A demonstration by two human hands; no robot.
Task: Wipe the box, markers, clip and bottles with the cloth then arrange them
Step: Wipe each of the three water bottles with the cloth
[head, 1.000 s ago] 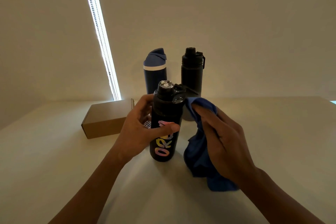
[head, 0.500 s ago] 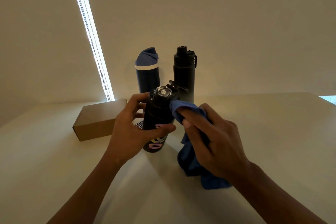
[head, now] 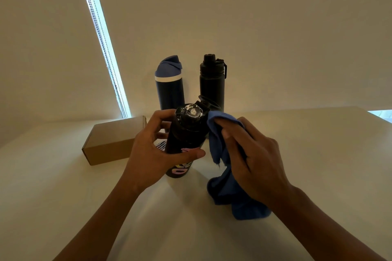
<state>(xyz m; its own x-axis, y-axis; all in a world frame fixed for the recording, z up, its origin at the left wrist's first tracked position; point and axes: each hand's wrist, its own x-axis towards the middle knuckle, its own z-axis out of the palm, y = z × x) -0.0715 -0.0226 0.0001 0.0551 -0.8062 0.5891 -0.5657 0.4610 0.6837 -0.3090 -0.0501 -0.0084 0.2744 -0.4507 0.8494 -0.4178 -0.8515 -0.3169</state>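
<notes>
Both hands engaged, left hand still gripping lettered black bottle, now tilted nearer, right hand clutching blue cloth against its cap, as before.

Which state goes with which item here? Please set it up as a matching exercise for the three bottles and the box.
Things:
1. lettered black bottle
2. blue-capped bottle
3. plain black bottle
4. cardboard box

States:
A. stands at the wall, on the right of its neighbour
B. lies closed, left of the left hand
C. held, cloth at its lid
D. white band under its cap

Pairs: 1-C, 2-D, 3-A, 4-B
</notes>
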